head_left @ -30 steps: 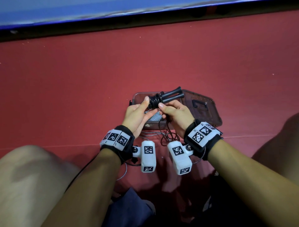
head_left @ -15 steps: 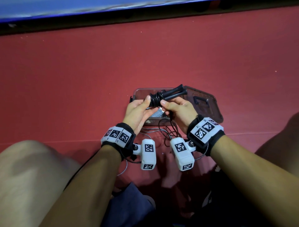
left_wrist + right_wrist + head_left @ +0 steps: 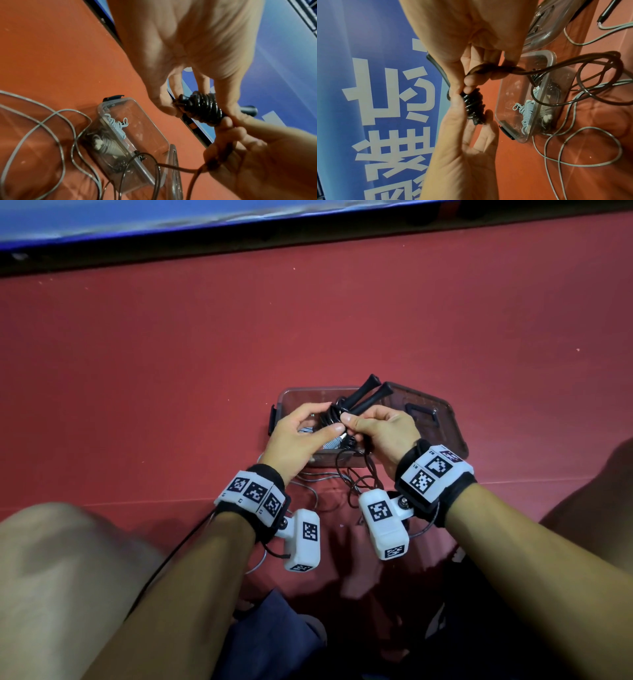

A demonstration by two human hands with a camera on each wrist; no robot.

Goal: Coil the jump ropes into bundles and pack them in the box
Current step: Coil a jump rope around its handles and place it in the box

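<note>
Both hands hold a black jump rope (image 3: 363, 400) above the clear plastic box (image 3: 294, 395). Its two handles point up and away, and cord is wound tightly round them (image 3: 202, 108). My left hand (image 3: 308, 426) grips the wound coil between thumb and fingers. My right hand (image 3: 370, 422) pinches the free cord right beside the coil (image 3: 473, 106). The loose black cord (image 3: 590, 81) trails over the box's near wall onto the floor. Inside the box (image 3: 145, 129) lies a coiled grey rope bundle (image 3: 118, 128).
The box lid (image 3: 431, 419) lies open to the right of the box. A loose grey rope (image 3: 51, 115) snakes over the red floor on the near side of the box. My knees frame both sides. A blue banner (image 3: 376, 94) runs along the far edge.
The handles have swung from pointing right to pointing up and away. Both hands have shifted a little over the box, still holding the rope.
</note>
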